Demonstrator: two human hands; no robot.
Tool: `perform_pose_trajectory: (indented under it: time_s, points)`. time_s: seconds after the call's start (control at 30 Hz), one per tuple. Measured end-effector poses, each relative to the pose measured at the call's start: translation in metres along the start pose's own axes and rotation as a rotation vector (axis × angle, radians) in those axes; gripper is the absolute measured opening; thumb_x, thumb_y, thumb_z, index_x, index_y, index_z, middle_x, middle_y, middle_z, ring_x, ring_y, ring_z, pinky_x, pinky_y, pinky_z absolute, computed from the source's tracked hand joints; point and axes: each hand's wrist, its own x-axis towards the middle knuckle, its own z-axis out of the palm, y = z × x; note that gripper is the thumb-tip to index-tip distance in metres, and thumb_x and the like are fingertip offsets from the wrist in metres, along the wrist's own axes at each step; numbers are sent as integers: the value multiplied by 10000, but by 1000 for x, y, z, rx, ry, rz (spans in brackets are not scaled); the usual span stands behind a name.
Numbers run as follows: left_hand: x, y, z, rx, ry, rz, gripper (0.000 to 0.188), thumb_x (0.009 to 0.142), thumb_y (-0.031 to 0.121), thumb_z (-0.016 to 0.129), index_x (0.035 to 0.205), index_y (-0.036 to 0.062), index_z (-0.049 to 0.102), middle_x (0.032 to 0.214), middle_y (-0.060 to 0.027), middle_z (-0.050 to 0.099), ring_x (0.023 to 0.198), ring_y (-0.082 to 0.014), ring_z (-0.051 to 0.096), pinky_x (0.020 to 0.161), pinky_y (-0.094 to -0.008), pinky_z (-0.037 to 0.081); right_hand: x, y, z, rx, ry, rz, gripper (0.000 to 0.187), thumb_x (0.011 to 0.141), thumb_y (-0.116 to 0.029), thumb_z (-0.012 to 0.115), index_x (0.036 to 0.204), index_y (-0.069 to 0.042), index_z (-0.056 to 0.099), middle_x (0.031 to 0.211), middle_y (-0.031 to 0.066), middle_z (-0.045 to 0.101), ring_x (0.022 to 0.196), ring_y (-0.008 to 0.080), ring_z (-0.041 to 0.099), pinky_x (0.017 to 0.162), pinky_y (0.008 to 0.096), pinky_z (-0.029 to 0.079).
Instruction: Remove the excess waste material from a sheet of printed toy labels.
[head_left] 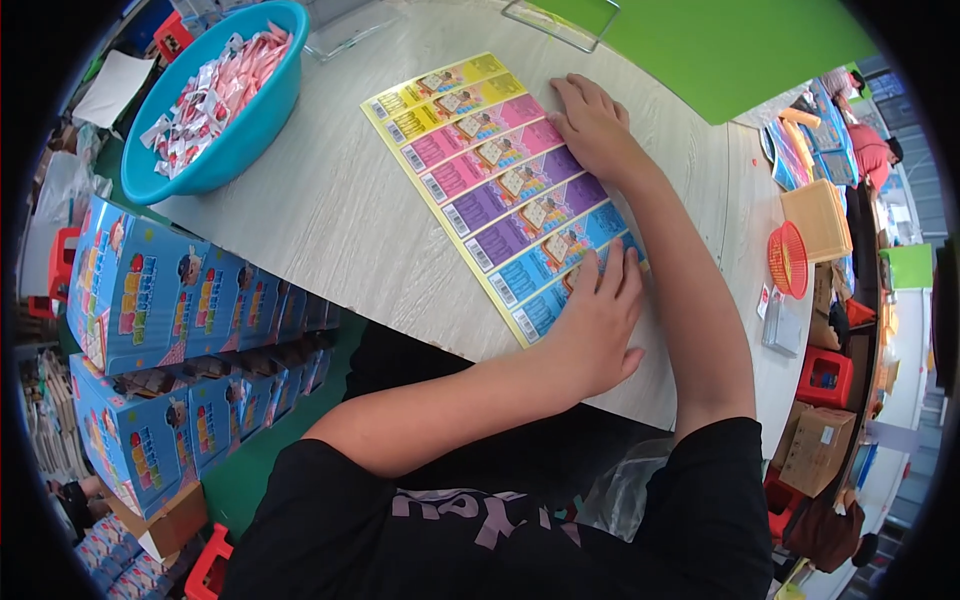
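A sheet of printed labels (505,185) lies flat on the pale wood-grain table (330,205). Its strips run from yellow through pink and purple to blue, each with a cartoon picture and a barcode. My left hand (600,325) rests over the near blue end of the sheet, fingers stretched out and the thumb apart. Farther off, my right hand (597,135) lies along the sheet's right edge beside the pink strips. Its fingers are extended and slightly bent, with the fingertips on the table just past the edge. Neither hand grips anything that I can see.
A turquoise basin (285,110) full of small pink-and-white packets stands at the table's left edge. Stacked blue cartons (150,300) are below it. A wire frame (600,40) and a green surface (730,60) are at the back. A red basket (787,260) sits at right.
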Motion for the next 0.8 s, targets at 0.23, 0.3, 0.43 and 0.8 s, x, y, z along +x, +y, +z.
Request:
perform_pose_trajectory:
  time_s: [0.23, 0.3, 0.43, 0.8]
  points:
    - [5, 2, -5, -62, -71, -21, 806, 948, 566, 503, 1464, -53, 508, 1569, -291, 372, 1494, -498, 259, 1172, -635, 223, 42, -25, 6, -25, -25, -16, 533, 1039, -346, 499, 1526, -138, 440, 1603, 144, 388, 1505, 316, 338, 1212, 534, 241]
    - [7, 4, -6, -64, -68, -35, 806, 947, 569, 502, 1469, -46, 507, 1575, -287, 367, 1501, -498, 247, 1178, -640, 210, 54, -31, 7, -17, -42, -2, 533, 1041, -345, 498, 1529, -138, 433, 1601, 141, 390, 1499, 317, 347, 1206, 546, 243]
    - [9, 6, -5, -61, -71, -42, 811, 946, 576, 498, 1476, -38, 505, 1587, -268, 368, 1510, -501, 225, 1194, -648, 174, 73, -43, 9, -43, -70, -14, 528, 1045, -348, 492, 1526, -138, 434, 1594, 145, 396, 1493, 325, 353, 1200, 556, 248]
    - [11, 8, -7, -115, -115, -44, 831, 915, 589, 519, 1487, -14, 493, 1559, -200, 448, 1511, -464, 253, 1218, -651, 130, 130, -81, 18, -66, -54, -2, 520, 1047, -371, 488, 1508, -133, 459, 1554, 152, 435, 1443, 351, 406, 1168, 575, 273]
